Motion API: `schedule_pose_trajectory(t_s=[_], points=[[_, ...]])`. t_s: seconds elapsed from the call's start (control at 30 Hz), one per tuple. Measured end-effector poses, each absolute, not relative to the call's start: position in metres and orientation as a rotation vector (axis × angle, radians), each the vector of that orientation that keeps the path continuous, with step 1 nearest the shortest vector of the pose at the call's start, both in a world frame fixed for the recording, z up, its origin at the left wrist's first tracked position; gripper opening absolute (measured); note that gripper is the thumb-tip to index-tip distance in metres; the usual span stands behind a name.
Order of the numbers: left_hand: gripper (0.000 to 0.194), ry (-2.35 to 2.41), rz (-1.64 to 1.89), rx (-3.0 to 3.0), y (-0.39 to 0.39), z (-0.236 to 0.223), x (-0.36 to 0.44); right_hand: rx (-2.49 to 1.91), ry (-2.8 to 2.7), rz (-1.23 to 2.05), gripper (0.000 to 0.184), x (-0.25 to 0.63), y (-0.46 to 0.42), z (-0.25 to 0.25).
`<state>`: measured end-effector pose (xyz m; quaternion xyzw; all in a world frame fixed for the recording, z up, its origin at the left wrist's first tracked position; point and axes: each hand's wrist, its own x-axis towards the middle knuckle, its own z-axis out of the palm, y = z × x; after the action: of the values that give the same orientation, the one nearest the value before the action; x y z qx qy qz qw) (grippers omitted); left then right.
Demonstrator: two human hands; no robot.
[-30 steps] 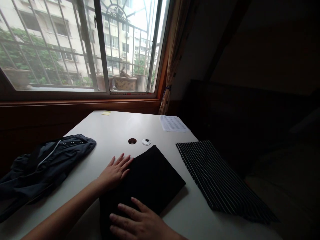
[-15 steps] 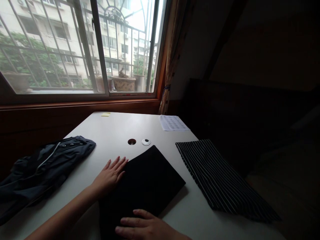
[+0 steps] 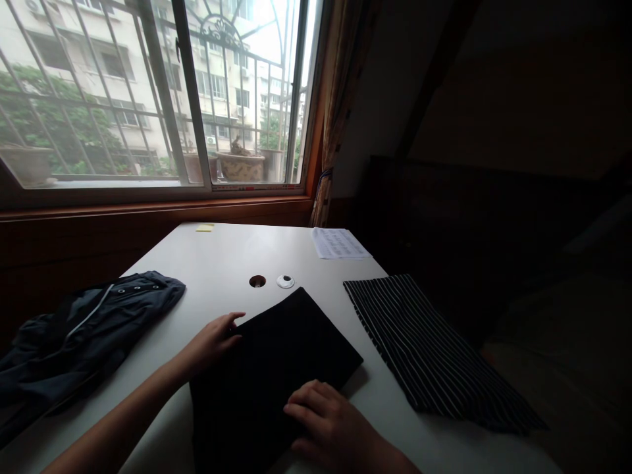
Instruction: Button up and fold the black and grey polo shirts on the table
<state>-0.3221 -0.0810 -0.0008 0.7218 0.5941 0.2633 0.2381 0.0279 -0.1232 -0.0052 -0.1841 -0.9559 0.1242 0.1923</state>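
- While two hands attend to its edges, one black cloth (image 3: pixel 279 359), plain-faced, lies on the near part of the white table (image 3: pixel 237 249); it serves as dial centre, twelve o'clock toward the window (image 3: pixel 237 99).
- Left hand (image 3: pixel 217 339): at ten o'clock, on the cloth's edge, fingers bent; whether pinching or merely resting, cannot tell.
- Right hand (image 3: pixel 333 421): at four o'clock, fingers curled at the lower edge; whether fabric is grasped, hidden.
- Handling, by judgement: edge adjustment seems in hand. Best anchored lightly at ten o'clock, with any pull at four kept low and even, lest the cloth skew. Dark fabric in dim light conceals creases; feel for them.
- Striped cloth (image 3: pixel 419 349): three o'clock, apart from the black one.
- Dark garment (image 3: pixel 108 322) with eyelets: nine o'clock; no label legible.
- Printed sheet (image 3: pixel 340 243): one o'clock, table's far edge; print too small to read.
- Yellow slip (image 3: pixel 205 228): eleven o'clock; no writing discernible.
- Window track (image 3: pixel 257 188): twelve o'clock, red marks, unreadable.
- Brands: none identifiable.
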Motion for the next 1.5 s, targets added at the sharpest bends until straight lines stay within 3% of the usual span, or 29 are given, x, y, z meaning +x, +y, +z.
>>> schedule_pose_trajectory(t_s=[0.13, 0.3, 0.5, 0.73, 0.87, 1.1, 1.5], points=[[0.045, 1.607, 0.55, 1.827, -0.073, 0.014, -0.326, -0.486, -2.624, 0.227, 0.026, 0.026, -0.117, -0.011], [0.04, 1.597, 0.468, 1.672, -0.078, 0.024, -0.332, -0.409, -2.646, 0.042, 0.014, 0.027, -0.109, -0.006], [0.028, 1.527, 0.38, 1.641, -0.123, 0.023, -0.334, -0.403, -2.645, -0.004, 0.02, 0.042, -0.098, 0.004], [0.022, 1.489, 0.303, 1.688, -0.185, 0.033, -0.319, -0.587, -2.584, 0.171, 0.028, 0.076, -0.078, 0.01], [0.036, 1.553, 0.377, 1.702, -0.156, 0.032, -0.34, -0.778, -2.435, 0.243, 0.039, 0.085, -0.051, 0.007], [0.037, 1.569, 0.882, 2.013, -0.061, 0.001, -0.358, -1.1, -2.179, 0.447, 0.037, 0.066, 0.003, -0.017], [0.023, 1.426, 1.054, 2.172, 0.003, -0.025, -0.342, -1.154, -2.097, 0.563, 0.025, 0.044, 0.041, -0.029]])
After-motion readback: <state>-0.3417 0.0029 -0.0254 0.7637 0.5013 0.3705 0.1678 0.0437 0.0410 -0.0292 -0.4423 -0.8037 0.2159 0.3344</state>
